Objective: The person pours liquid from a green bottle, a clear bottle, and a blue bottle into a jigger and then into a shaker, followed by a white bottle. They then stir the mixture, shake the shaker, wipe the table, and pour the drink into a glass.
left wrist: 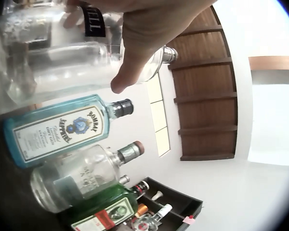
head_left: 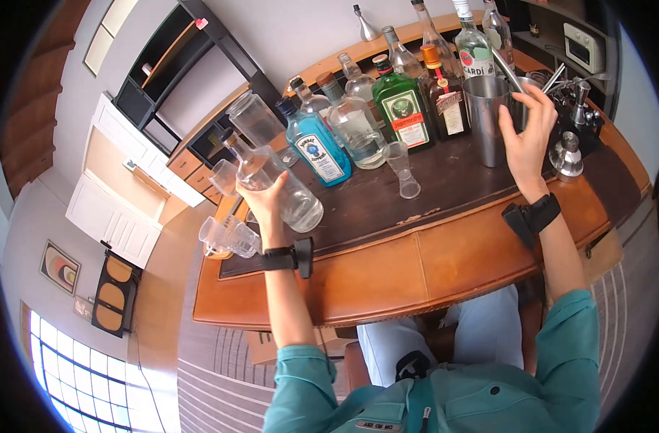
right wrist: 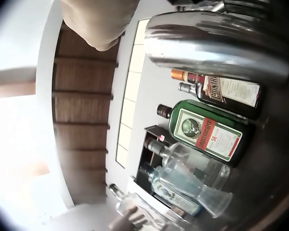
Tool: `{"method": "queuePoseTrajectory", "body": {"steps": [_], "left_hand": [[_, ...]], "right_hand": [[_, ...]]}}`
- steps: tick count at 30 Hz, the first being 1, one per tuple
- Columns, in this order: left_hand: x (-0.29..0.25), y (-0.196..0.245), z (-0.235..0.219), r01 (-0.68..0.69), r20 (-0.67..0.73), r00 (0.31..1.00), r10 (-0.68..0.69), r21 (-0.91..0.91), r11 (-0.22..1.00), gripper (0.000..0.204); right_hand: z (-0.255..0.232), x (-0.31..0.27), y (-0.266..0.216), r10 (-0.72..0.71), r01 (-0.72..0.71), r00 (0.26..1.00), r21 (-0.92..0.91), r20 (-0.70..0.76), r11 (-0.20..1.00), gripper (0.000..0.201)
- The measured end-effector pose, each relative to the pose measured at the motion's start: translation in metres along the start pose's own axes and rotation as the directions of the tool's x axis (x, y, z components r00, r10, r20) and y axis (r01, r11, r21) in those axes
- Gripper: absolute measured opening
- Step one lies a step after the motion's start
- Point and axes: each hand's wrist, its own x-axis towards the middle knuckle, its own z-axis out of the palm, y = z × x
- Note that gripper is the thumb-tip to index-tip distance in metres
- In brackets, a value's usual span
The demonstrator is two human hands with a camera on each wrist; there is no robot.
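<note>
My left hand grips a clear glass bottle round its upper body, the bottle leaning over the left part of the dark table mat; its label is partly hidden in the left wrist view. A blue Bombay Sapphire bottle stands close beside it. My right hand is at a tall metal shaker tin, thumb and fingers spread apart beside its rim. A slim metal bar tool slants up behind those fingertips. In the right wrist view the tin stands below the hand, whose fingers are out of sight.
A clear hourglass-shaped jigger stands mid-mat. Behind it are a green Jägermeister bottle, a Cointreau bottle and several clear bottles. Plastic cups lie at the left edge. A metal cocktail shaker top and bar tools sit at right.
</note>
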Motion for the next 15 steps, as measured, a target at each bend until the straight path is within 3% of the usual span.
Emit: {"method": "queuePoseTrajectory", "body": {"steps": [4, 5, 6, 8, 10, 13, 14, 15], "left_hand": [[-0.018, 0.034, -0.002, 0.007, -0.018, 1.0, -0.007, 0.022, 1.0, 0.064], [-0.02, 0.038, -0.003, 0.067, 0.046, 0.997, -0.067, 0.017, 0.998, 0.078], [-0.022, 0.043, -0.005, 0.126, 0.112, 0.986, -0.127, 0.018, 0.992, 0.094], [-0.028, 0.053, -0.004, 0.163, 0.099, 0.981, -0.169, 0.071, 0.984, 0.094], [-0.032, 0.054, -0.001, 0.084, 0.013, 0.996, -0.086, 0.119, 0.989, 0.095], [-0.033, 0.052, -0.001, 0.083, 0.017, 0.996, -0.085, 0.11, 0.99, 0.096], [-0.033, 0.05, -0.001, 0.083, 0.017, 0.996, -0.085, 0.1, 0.992, 0.095], [-0.033, 0.054, -0.002, 0.074, 0.017, 0.997, -0.076, 0.106, 0.992, 0.094]], "right_hand": [[0.017, 0.004, -0.059, -0.187, 0.138, 0.975, 0.331, 0.122, 0.933, 0.011], [0.026, 0.003, -0.075, -0.281, 0.189, 0.942, 0.404, 0.182, 0.895, 0.009], [0.036, 0.005, -0.095, -0.358, 0.26, 0.922, 0.453, 0.145, 0.853, 0.007], [0.061, 0.007, -0.131, -0.44, 0.29, 0.861, 0.464, 0.256, 0.837, 0.024], [0.083, 0.024, -0.174, -0.462, 0.281, 0.822, 0.468, 0.334, 0.838, 0.045], [0.122, 0.049, -0.231, -0.452, 0.198, 0.757, 0.494, 0.472, 0.847, 0.048], [0.136, 0.056, -0.246, -0.497, 0.239, 0.709, 0.492, 0.501, 0.837, 0.05], [0.147, 0.062, -0.259, -0.51, 0.25, 0.706, 0.5, 0.492, 0.829, 0.051]]}}
